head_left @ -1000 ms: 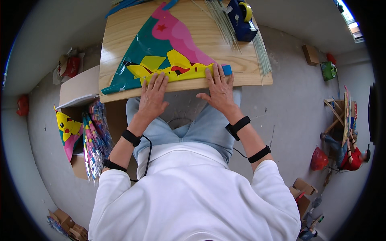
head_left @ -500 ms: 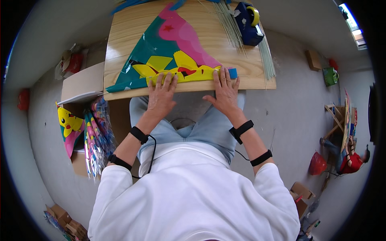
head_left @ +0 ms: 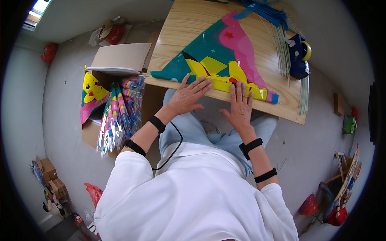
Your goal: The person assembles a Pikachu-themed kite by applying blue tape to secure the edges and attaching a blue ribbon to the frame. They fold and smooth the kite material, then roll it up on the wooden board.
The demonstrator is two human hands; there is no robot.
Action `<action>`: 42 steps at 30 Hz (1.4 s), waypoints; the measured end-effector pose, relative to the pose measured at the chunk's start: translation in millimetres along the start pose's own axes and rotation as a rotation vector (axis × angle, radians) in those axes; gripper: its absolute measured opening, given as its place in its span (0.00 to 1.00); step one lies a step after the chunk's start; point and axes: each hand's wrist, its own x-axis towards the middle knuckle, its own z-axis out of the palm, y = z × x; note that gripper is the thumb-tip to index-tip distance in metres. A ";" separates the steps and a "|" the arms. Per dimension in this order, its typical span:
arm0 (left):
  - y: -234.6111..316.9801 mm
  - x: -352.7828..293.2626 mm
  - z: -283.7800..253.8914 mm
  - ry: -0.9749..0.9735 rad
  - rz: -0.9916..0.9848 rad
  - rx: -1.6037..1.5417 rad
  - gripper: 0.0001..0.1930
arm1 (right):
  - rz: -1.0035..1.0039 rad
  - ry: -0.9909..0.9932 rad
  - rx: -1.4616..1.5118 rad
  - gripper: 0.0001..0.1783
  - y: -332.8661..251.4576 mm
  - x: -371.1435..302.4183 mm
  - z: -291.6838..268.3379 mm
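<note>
A triangular plastic kite, teal and pink with a yellow cartoon figure, lies on the wooden table. Its near edge is rolled or folded into a narrow strip along the table's front edge, with a small blue piece at the right end. My left hand rests its outstretched fingers on the strip, left of the middle. Further right, my right hand presses flat fingers on the same strip, thumb spread. Neither hand grips anything.
A blue tape dispenser with yellow tape stands at the table's right, beside thin pale sticks. Blue strips lie at the far edge. An open cardboard box with rolled, wrapped kites sits left. A person is at far right.
The whole view has turned, so the table now sits further right and tilted. Both hands have slid left along the kite's near strip, staying flat on it.
</note>
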 end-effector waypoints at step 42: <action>-154.3 123.8 -24.1 0.143 -0.867 -0.365 0.16 | 0.015 0.091 -0.002 0.62 2.5 -1.3 11.4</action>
